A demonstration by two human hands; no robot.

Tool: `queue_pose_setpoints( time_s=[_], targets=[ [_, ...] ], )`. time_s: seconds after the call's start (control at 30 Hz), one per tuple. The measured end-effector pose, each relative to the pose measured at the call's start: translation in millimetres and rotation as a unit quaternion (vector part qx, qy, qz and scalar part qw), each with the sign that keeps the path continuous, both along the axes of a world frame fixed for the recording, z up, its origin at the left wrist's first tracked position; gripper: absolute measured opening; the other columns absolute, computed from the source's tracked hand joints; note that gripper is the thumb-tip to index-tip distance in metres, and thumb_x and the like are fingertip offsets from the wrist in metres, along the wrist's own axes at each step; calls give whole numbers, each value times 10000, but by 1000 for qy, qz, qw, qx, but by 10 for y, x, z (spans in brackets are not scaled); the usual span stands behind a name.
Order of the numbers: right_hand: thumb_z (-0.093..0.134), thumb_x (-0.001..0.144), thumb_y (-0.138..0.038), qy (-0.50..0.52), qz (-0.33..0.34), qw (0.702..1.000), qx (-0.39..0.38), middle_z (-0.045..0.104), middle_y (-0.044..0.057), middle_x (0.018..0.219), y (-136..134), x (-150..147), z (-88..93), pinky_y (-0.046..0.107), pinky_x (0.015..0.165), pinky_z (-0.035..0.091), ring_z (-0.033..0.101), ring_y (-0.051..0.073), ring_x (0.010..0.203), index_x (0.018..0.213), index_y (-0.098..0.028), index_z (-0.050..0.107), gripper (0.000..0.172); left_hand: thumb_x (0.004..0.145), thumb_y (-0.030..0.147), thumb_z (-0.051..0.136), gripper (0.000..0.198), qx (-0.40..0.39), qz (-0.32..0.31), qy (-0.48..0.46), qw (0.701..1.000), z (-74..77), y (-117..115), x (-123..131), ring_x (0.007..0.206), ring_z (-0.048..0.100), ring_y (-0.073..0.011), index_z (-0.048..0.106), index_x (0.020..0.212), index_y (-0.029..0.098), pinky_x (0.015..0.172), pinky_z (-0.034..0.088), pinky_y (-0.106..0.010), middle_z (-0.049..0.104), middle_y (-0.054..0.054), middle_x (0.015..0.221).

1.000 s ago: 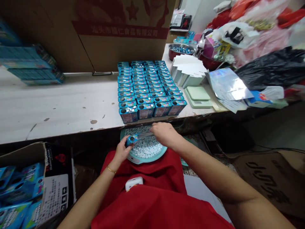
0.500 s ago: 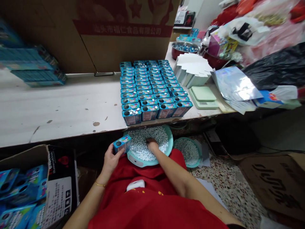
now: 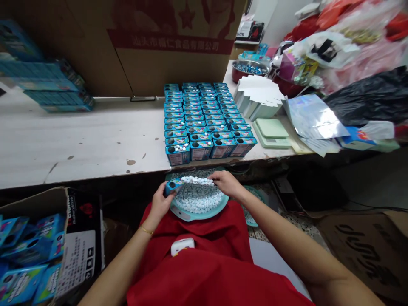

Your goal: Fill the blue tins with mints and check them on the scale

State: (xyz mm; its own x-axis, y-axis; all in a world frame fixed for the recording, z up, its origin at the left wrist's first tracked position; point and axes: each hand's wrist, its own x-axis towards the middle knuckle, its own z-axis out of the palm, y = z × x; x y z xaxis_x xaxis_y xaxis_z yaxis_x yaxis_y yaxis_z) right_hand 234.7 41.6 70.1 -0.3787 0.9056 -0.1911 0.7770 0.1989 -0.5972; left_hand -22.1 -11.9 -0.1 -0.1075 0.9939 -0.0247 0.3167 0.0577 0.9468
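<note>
My left hand (image 3: 160,203) is closed around a small blue printed tin (image 3: 174,185) with a dark round opening, tilted over a turquoise basin (image 3: 185,217). White pellet candies (image 3: 199,202) fill the basin, which rests on my lap. From the right, my right hand (image 3: 225,182) grips the end of what looks like a narrow scoop (image 3: 198,181), heaped with the same candies and hiding most of its body. The scoop's far end meets the tin's top. Beyond, rows of blue tins (image 3: 204,123) stand upright on the table, a few candies on their tops.
An open carton (image 3: 78,255) of blue tins stands at lower left. Stacked tins (image 3: 54,85) are at the table's left, before a large cardboard box (image 3: 178,63). A pale green scale (image 3: 272,131) and folded white card (image 3: 259,95) lie right. A second candy basin (image 3: 253,219) sits below.
My right hand has risen out of the candies with the loaded scoop and brought it to the tin. My left hand has moved the tin slightly right and tilted it.
</note>
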Motion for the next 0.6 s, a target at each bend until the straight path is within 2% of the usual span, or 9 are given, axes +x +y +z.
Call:
queue_pose_setpoints(
  time_s=[0.1,0.23,0.33,0.43,0.6],
  targets=[
    [444,730,-93,-86,49,995,-8,684,-2,949,16,-81,282,199,767,398,589,156,935,946,-281,692,379,681,248,570,398,29,-36,43,998,-18,22,121,966,545,-220,546,1069,164,897,387,-357,606,-72,1016],
    [457,732,-114,-201,86,976,11,677,29,958,-5,-253,524,244,756,408,591,196,951,925,-288,684,345,677,203,544,402,49,-63,80,994,-62,12,200,983,542,-223,542,1078,177,902,387,-369,591,-75,1047],
    [437,739,-100,-265,121,956,42,672,82,923,-54,-399,650,286,725,431,614,221,883,899,-226,676,314,683,197,537,394,54,-79,100,990,-95,-3,217,998,536,-228,539,1077,187,905,384,-375,584,-78,1063],
    [400,776,-101,-283,145,945,77,661,125,893,-119,-511,748,304,705,445,621,229,842,913,-159,655,295,697,207,531,381,57,-83,111,989,-112,-7,218,998,533,-228,530,1078,184,896,390,-368,583,-82,1062],
    [372,816,-115,-284,152,942,89,634,133,896,-214,-462,829,271,727,438,602,200,869,906,-136,639,282,703,229,535,383,53,-80,104,990,-131,13,207,985,540,-230,524,1083,175,885,397,-363,583,-84,1051]
  ],
)
